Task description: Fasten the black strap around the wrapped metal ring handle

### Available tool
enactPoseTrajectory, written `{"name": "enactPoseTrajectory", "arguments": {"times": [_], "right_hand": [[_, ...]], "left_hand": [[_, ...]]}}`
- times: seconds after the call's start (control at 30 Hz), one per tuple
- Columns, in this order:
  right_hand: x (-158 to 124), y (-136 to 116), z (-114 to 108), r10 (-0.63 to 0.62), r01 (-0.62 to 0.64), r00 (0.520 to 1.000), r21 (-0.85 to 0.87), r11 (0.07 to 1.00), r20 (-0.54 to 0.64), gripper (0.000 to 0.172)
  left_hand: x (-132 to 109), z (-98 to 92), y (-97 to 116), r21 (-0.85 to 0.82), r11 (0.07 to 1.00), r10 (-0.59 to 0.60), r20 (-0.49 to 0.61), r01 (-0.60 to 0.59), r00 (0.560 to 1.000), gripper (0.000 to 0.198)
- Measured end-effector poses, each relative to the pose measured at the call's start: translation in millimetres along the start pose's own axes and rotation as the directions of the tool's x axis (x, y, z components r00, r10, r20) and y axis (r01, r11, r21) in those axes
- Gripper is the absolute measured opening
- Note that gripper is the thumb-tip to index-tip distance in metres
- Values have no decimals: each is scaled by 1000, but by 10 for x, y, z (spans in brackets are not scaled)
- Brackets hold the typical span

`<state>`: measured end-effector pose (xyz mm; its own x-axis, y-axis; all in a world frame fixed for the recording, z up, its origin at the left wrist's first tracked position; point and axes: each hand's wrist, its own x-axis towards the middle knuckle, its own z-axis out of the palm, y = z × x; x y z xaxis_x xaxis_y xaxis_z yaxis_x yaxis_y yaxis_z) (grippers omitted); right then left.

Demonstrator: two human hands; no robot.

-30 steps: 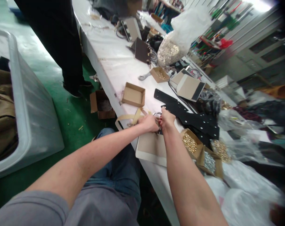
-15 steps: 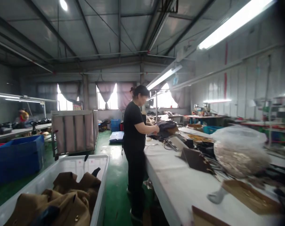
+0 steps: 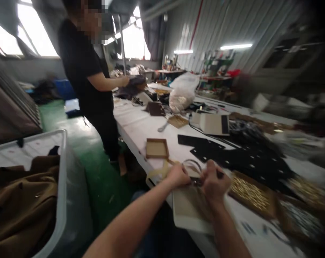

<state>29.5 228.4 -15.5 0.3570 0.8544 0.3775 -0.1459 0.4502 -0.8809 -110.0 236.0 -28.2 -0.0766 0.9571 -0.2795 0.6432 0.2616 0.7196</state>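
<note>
My left hand point(image 3: 178, 175) is closed in a pinch over the table's near edge, beside a tan strap point(image 3: 159, 173). Facing it, my right hand point(image 3: 216, 181) is curled into a fist, with a dark end of something point(image 3: 220, 175) showing at the fingers. Between the hands is a thin dark loop point(image 3: 191, 163) with a shiny piece below it. Blur and the fingers hide what each hand grips. A pale flat board point(image 3: 189, 211) lies beneath them. To the right sits a shallow box of small gold metal pieces point(image 3: 249, 191).
A shallow brown box point(image 3: 157, 147) and black cut pieces point(image 3: 240, 159) lie beyond my hands. Silver pieces point(image 3: 302, 218) are at the right. A co-worker point(image 3: 84, 71) stands at the table's left side. A white bin point(image 3: 62, 200) holds brown fabric point(image 3: 25, 204).
The view has swung down and to the right. Both my hands and forearms, out of sight before, now show over the table's near edge.
</note>
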Motion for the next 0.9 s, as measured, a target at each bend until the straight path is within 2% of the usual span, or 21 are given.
{"name": "enactPoseTrajectory", "arguments": {"times": [0.03, 0.07, 0.13, 0.27, 0.5, 0.77, 0.9], "right_hand": [[-65, 43, -175, 9, -10, 1000, -36, 999, -13, 67], [-108, 90, -272, 12, -13, 1000, -47, 999, -21, 71], [-152, 193, -308, -3, 2, 1000, -32, 999, -19, 72], [-209, 310, -196, -63, 63, 998, -12, 998, 10, 68], [-316, 250, -166, -181, 182, 983, -127, 975, 15, 64], [-350, 332, -88, -149, 151, 989, -213, 965, 24, 69], [-219, 382, -15, -120, 136, 990, -348, 928, 68, 71]], "left_hand": [[-5, 243, -30, -35, 999, -5, 70, 8, 998, 26], [6, 397, -58, -63, 998, -4, 109, 11, 994, 24], [65, 497, -114, -96, 995, 7, 111, 4, 994, 24], [133, 372, -174, -103, 995, 14, 97, -4, 995, 24], [47, 322, -162, -117, 993, 11, 93, 0, 996, 21], [76, 355, -219, -108, 994, 1, 85, 8, 996, 25], [71, 364, -223, -104, 994, 22, 77, -14, 997, 24]]}}
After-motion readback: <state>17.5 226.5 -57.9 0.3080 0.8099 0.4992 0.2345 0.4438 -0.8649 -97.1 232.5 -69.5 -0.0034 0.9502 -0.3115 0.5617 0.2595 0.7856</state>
